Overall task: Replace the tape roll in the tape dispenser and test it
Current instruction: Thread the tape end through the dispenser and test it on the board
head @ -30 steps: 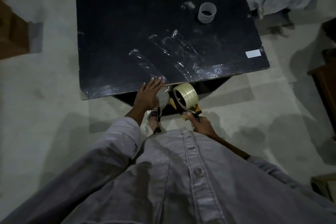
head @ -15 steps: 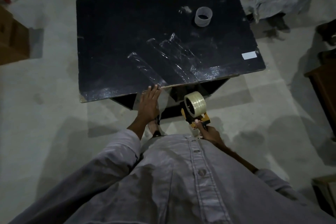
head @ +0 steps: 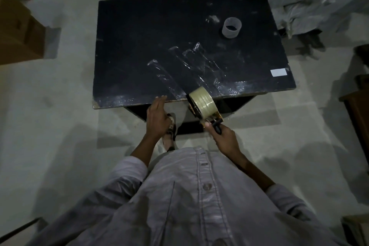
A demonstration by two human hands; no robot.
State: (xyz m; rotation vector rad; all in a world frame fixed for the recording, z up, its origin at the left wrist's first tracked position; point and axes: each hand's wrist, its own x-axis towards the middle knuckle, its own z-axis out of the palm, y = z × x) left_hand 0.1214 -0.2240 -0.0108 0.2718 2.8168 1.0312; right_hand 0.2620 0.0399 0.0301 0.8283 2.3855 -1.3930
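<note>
Your right hand (head: 223,138) grips the tape dispenser (head: 218,119) by its handle, its tape roll (head: 204,104) at the black table's (head: 139,36) near edge, your left hand (head: 157,118) lies open with straight fingers reaching that edge, and the white label (head: 279,72) near the right corner is too small to read.

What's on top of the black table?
An empty tape core, shiny strips of clear tape and a white label. The tape roll on the dispenser hides a bit of the table's near edge.
</note>
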